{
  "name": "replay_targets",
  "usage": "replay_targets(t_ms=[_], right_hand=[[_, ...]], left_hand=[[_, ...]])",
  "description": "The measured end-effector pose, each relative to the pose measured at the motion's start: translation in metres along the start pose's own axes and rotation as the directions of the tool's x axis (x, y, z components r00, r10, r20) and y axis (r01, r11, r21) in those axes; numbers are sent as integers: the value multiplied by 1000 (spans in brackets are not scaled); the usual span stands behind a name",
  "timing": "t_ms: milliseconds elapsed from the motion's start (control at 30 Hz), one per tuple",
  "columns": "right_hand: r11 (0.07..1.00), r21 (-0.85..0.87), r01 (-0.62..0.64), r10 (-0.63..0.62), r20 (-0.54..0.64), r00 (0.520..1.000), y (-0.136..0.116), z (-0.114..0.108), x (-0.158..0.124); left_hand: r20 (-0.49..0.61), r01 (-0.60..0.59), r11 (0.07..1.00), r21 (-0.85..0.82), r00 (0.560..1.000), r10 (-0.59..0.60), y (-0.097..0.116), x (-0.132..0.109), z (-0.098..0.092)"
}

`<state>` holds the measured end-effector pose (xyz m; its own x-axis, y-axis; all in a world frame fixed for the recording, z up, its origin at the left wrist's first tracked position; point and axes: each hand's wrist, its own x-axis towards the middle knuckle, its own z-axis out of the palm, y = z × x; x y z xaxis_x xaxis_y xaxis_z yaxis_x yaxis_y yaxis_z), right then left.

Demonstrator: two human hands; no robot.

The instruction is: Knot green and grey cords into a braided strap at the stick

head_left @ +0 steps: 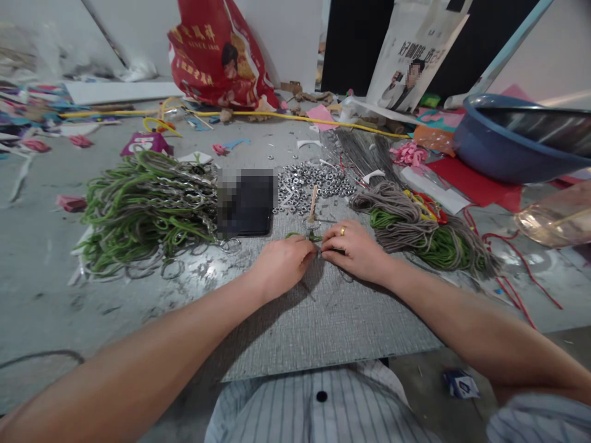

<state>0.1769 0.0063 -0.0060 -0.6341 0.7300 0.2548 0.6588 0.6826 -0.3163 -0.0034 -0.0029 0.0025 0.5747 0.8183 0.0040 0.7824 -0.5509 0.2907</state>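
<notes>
My left hand (285, 264) and my right hand (353, 251) meet above the front part of the table, fingertips nearly touching. Both pinch at a thin green-and-grey cord (295, 235); much of it is hidden behind the fingers. A gold ring is on my right hand. Just beyond the fingertips a short wooden stick (313, 202) stands nearly upright. Behind it lies a spread of small metal nuts (318, 179). To the left is a heap of green and grey cords with metal chains (143, 212). Bundles of uncut-looking grey and green cord (415, 231) lie to the right.
A dark phone (252, 203) lies between the cord heap and the nuts. Thin grey wires (362, 154) lie behind. A blue basin (512, 144) stands far right, a red bag (217, 55) at the back. Red strings (521, 271) trail at right.
</notes>
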Motion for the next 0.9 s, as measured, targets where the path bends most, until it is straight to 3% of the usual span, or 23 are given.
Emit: replay_targets(t_ms=[300, 467, 767, 900], right_hand=[[999, -9, 42, -43, -111, 993, -5, 4, 2], [999, -14, 51, -52, -104, 993, -5, 2, 0], [996, -36, 75, -80, -141, 987, -2, -4, -3], [999, -40, 17, -23, -157, 987, 2, -13, -3]], left_hand=[[-48, -30, 996, -79, 998, 26, -3, -1, 1], [-113, -76, 990, -119, 992, 63, -3, -5, 2], [-100, -74, 993, -90, 993, 65, -6, -4, 6], [-81, -62, 991, -116, 995, 53, -6, -4, 2]])
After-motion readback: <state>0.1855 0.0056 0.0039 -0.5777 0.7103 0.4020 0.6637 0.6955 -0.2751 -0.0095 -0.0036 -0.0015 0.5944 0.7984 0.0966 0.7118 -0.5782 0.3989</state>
